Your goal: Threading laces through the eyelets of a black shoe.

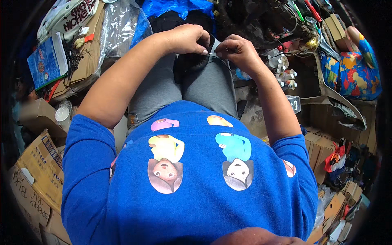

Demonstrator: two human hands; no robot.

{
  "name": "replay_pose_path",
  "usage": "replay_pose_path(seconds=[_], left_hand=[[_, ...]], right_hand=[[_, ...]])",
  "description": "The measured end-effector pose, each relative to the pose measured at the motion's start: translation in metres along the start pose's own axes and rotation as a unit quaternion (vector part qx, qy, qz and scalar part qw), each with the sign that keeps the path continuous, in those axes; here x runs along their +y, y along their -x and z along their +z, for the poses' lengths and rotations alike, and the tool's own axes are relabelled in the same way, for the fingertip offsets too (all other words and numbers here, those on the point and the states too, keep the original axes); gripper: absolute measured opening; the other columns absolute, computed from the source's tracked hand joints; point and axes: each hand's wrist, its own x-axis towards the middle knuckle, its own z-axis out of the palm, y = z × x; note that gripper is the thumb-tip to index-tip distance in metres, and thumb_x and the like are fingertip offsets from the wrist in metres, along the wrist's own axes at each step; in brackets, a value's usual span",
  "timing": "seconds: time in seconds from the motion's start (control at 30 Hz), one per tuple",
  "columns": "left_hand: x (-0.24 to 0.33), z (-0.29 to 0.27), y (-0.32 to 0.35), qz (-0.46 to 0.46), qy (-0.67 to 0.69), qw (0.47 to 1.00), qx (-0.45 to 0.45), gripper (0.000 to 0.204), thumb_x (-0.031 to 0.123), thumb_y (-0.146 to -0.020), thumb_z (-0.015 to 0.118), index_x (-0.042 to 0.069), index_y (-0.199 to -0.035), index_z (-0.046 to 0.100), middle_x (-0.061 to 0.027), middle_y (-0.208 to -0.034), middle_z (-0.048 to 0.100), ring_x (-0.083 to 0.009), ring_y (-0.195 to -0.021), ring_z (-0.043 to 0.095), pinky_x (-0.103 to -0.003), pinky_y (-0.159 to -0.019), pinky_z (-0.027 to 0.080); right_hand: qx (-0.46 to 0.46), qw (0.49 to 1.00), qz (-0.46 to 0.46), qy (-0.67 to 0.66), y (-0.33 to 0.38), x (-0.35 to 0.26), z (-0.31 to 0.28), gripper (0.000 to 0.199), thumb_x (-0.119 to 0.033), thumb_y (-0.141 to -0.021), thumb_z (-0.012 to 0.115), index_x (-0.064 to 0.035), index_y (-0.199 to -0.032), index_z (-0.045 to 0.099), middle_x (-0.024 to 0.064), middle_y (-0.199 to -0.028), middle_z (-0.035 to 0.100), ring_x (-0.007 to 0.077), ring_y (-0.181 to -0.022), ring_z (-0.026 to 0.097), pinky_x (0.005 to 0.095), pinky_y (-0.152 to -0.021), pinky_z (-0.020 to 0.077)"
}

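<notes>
Both of my hands are raised over my lap with the fingers pinched. A thin, pale strand [211,54] spans the short gap between my left hand [188,40] and my right hand [241,53]. I cannot tell whether it is thread or a needle. Thumb and fingertips of each hand press together at one of its ends. Just beneath them a dark, rounded piece [191,67], seemingly of cloth, rests on my grey trousers [157,85]; its upper part is partly hidden by the left hand.
Blue plastic sheeting [179,5] and clear plastic wrap [118,30] lie beyond my knees. On the left are a blue book [47,61], a white cup [63,114] and cardboard boxes [43,163]. Several small bottles [281,69] and a colourful patterned bundle [357,75] are on the right.
</notes>
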Motion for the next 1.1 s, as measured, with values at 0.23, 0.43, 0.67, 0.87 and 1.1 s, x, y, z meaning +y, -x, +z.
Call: replay_pose_path(seconds=[0.23,0.43,0.67,0.87,1.1], left_hand=[[-0.022,0.013,-0.007,0.019,0.202,0.979,-0.034,0.023,0.015,-0.077,0.070,0.001,-0.093,0.063,-0.0040,-0.085,0.063,-0.0137,-0.085,0.057,-0.029,-0.080,0.045],[-0.031,0.014,0.001,0.009,0.293,0.953,-0.071,0.031,0.016,-0.080,0.066,0.000,-0.107,0.064,-0.0043,-0.095,0.066,-0.0132,-0.089,0.058,-0.028,-0.084,0.044],[-0.037,0.018,0.000,-0.001,0.318,0.942,-0.110,0.035,0.014,-0.082,0.061,0.001,-0.114,0.063,-0.0088,-0.110,0.064,-0.0177,-0.106,0.056,-0.030,-0.100,0.037],[-0.042,0.023,-0.001,-0.028,0.351,0.931,-0.098,0.034,0.013,-0.082,0.060,0.001,-0.114,0.063,-0.0093,-0.110,0.064,-0.0175,-0.105,0.056,-0.030,-0.099,0.038],[-0.038,0.020,0.001,0.023,0.312,0.944,-0.100,0.035,0.012,-0.082,0.059,0.001,-0.115,0.062,-0.0098,-0.110,0.063,-0.0179,-0.106,0.055,-0.030,-0.099,0.037]], right_hand=[[-0.005,0.997,0.007,-0.080,0.000,0.010,0.015,0.015,0.001,-0.072,0.070,-0.0052,-0.086,0.070,0.0014,-0.081,0.058,0.0102,-0.078,0.059,0.0262,-0.070,0.0480],[0.078,0.993,-0.003,-0.083,0.021,0.013,0.040,0.016,-0.001,-0.072,0.072,-0.0071,-0.086,0.070,0.0012,-0.077,0.058,0.0102,-0.070,0.056,0.0235,-0.064,0.0458],[0.120,0.991,-0.054,-0.019,0.027,0.009,0.043,0.016,-0.005,-0.072,0.074,-0.0104,-0.087,0.071,0.0057,-0.078,0.061,0.0187,-0.069,0.063,0.0286,-0.062,0.0496],[0.127,0.989,-0.076,0.008,0.022,0.009,0.045,0.015,-0.006,-0.070,0.074,-0.0117,-0.084,0.071,0.0067,-0.078,0.061,0.0233,-0.069,0.062,0.0313,-0.061,0.0498],[0.047,0.961,-0.115,0.245,0.023,-0.022,0.026,0.012,-0.009,-0.075,0.060,-0.0149,-0.083,0.068,0.0081,-0.079,0.059,0.0273,-0.076,0.060,0.0397,-0.069,0.0440]])
